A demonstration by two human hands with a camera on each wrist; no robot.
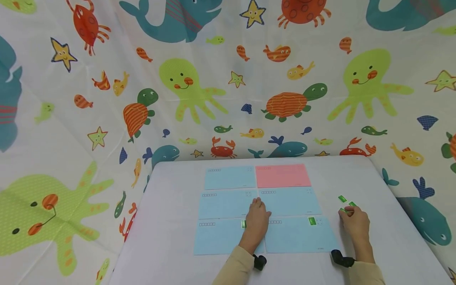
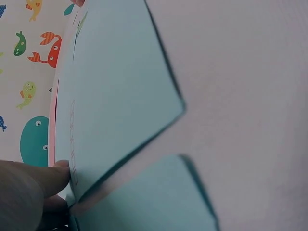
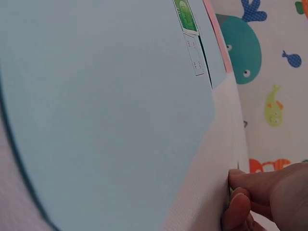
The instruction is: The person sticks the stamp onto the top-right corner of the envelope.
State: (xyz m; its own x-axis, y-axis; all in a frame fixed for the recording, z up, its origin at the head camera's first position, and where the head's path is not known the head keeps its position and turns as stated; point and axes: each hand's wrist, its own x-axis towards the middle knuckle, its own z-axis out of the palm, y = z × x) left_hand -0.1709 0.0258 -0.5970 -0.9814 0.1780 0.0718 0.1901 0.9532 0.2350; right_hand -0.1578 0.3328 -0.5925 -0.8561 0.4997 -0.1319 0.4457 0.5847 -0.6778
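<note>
My left hand (image 1: 257,221) rests on the blue envelopes near the middle of the table, covering part of the lower left envelope (image 1: 217,241); its fingertips touch the inner edges of the middle row. Over to the right of the envelopes, my right hand (image 1: 356,225) pinches a small green stamp (image 1: 343,210) between thumb and fingers, low over the table. Two more green stamps lie just beyond it, one a loose stamp (image 1: 342,198). A green stamp (image 1: 312,221) sits on the lower right envelope (image 1: 299,241), and another stamp (image 1: 243,224) shows beside my left wrist.
A pink envelope (image 1: 283,176) lies at the back right of the envelope rows, beside a blue envelope (image 1: 229,179). All rest on a white table (image 1: 164,221). A sea-animal cloth (image 1: 213,79) hangs behind. Each wrist wears a black camera (image 1: 342,259).
</note>
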